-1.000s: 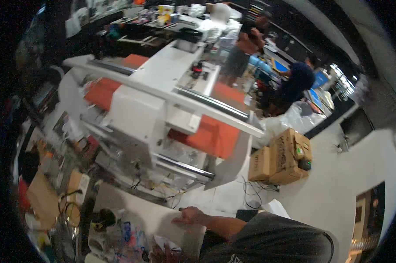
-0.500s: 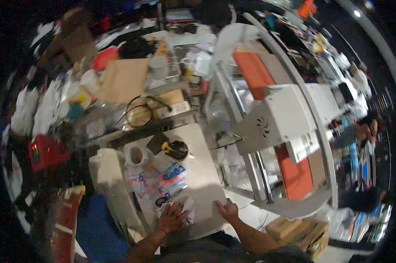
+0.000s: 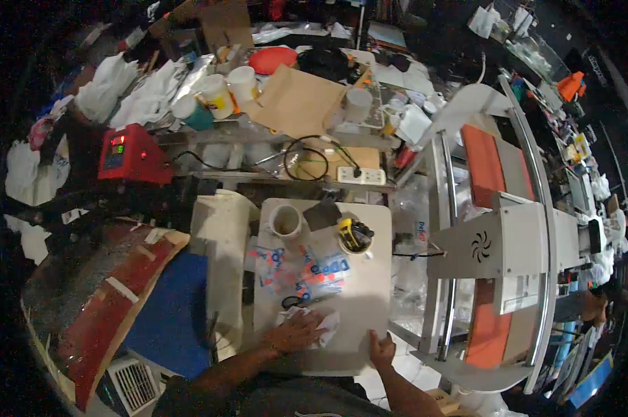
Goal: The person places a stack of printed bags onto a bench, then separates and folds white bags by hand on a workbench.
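My left hand (image 3: 298, 332) rests palm down on a crumpled white cloth (image 3: 329, 326), its fingers over the cloth and pressing it to a small pale tabletop (image 3: 369, 292). My right hand (image 3: 381, 349) grips the tabletop's right edge, thumb on top and the other fingers mostly hidden. Just beyond the left hand lie a small black ring-shaped item (image 3: 291, 301) and a clear plastic bag (image 3: 307, 272) with blue and red print. Farther back stand a white mug (image 3: 285, 222) and a cup-like container (image 3: 365, 251) holding a yellow-and-black object (image 3: 356, 235). A dark flat piece (image 3: 323, 216) lies between them.
A large grey press-like machine (image 3: 470, 243) with orange pads stands at the right. Behind the tabletop are a power strip (image 3: 361, 175) and a cluttered shelf. Leftward are a red control box (image 3: 133, 156), a blue panel (image 3: 171, 306) and a curved red-brown board (image 3: 112, 299).
The view has swung left and steadied, so the tabletop now appears farther right. My left hand stays on the cloth, fingers closer together; my right hand remains at the edge.
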Action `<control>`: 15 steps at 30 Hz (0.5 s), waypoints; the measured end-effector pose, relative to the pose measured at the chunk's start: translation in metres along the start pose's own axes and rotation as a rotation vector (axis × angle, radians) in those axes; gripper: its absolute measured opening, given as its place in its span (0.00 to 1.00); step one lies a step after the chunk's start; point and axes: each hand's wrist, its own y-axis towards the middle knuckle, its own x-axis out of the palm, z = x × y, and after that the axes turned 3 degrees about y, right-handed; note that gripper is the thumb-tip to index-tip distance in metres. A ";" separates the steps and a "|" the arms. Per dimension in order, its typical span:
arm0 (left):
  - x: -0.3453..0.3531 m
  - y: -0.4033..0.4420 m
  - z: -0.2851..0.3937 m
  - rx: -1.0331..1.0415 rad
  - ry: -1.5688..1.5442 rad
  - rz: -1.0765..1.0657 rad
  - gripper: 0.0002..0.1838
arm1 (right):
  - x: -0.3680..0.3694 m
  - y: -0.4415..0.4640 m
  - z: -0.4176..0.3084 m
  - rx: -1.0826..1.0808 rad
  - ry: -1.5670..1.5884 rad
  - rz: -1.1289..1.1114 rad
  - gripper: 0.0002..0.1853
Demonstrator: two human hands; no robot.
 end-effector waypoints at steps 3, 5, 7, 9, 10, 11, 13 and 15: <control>0.030 0.006 -0.004 0.009 0.049 0.039 0.28 | -0.007 0.000 -0.012 0.074 -0.017 -0.039 0.30; 0.034 0.006 -0.006 0.005 0.047 0.042 0.28 | -0.003 0.004 -0.008 0.088 -0.112 -0.055 0.30; 0.033 0.004 -0.009 0.039 -0.113 0.021 0.29 | -0.002 0.003 -0.016 -0.054 -0.005 0.064 0.31; 0.038 0.002 -0.009 0.019 -0.083 0.056 0.29 | 0.002 0.001 -0.004 -0.077 0.037 0.073 0.31; 0.040 0.000 -0.010 0.030 -0.056 0.082 0.30 | 0.008 0.003 0.017 -0.035 0.020 0.028 0.29; 0.040 -0.002 -0.008 0.010 -0.045 0.080 0.30 | 0.007 0.001 0.018 -0.100 0.032 -0.003 0.26; 0.039 0.002 -0.003 0.035 0.086 0.041 0.31 | -0.028 -0.009 -0.096 0.239 0.241 -0.099 0.24; 0.046 0.004 -0.002 0.015 0.057 0.066 0.31 | -0.016 -0.005 -0.056 0.053 0.270 -0.062 0.24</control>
